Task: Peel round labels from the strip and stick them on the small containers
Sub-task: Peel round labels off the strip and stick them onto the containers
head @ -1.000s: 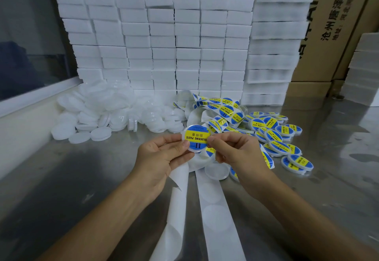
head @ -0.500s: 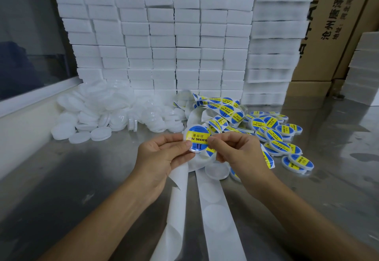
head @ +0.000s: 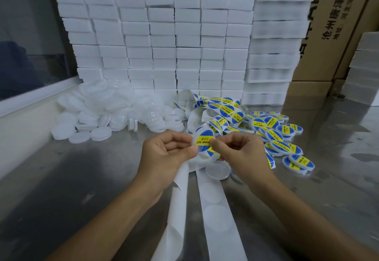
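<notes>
Label peel: left hand (head: 164,154) pinches the strip (head: 213,209), right hand (head: 240,152) pinches the round label (head: 203,141); lift slowly, unwrinkled, before centring.

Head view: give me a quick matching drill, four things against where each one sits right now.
Things:
1. unlabelled white containers
2. labelled containers
3. round label
4. empty backing strip

Places:
A. trailing toward the camera between the forearms
B. piled at left on the metal table
C. pinched between left hand and right hand
D. spread out at right

Pairs: 1-B, 2-D, 3-C, 4-A
</notes>
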`<state>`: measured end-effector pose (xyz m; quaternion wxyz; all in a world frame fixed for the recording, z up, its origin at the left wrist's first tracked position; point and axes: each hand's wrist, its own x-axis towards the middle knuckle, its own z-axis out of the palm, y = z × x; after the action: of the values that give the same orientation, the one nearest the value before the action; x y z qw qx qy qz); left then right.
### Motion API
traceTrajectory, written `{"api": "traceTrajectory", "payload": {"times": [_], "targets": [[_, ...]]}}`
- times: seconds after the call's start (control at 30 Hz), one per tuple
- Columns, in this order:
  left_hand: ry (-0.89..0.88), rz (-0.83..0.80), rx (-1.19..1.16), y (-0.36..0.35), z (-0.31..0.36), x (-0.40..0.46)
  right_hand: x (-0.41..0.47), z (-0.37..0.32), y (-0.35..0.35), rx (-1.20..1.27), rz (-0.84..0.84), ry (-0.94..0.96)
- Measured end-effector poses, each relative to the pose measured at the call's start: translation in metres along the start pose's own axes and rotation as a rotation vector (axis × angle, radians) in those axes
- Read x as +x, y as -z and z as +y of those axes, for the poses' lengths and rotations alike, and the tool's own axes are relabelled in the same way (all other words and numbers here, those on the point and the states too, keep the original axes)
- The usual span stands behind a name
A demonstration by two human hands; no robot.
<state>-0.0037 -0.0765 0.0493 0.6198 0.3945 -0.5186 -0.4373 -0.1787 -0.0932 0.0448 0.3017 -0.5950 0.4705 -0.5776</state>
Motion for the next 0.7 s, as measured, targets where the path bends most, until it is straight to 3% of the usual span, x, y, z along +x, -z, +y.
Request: {"api": "traceTrajectory", "payload": {"times": [0.17, 0.3, 0.53, 0.7], "targets": [[0.040, -0.016, -0.149, -0.002, 0.005, -0.002, -0.001, 0.002, 0.001, -0.090, 0.049, 0.090], [0.125, -0.027, -0.291, -0.004, 0.007, -0.003, -0.009, 0.001, -0.006, -0.098, -0.029, 0.171], [0.181, -0.060, -0.371, -0.005, 0.007, -0.004, -0.010, -0.007, -0.012, 0.255, -0.113, 0.001], [0.181, -0.108, -0.317, -0.010, 0.008, -0.009, -0.004, -0.004, -0.004, 0.238, -0.082, 0.016]]}}
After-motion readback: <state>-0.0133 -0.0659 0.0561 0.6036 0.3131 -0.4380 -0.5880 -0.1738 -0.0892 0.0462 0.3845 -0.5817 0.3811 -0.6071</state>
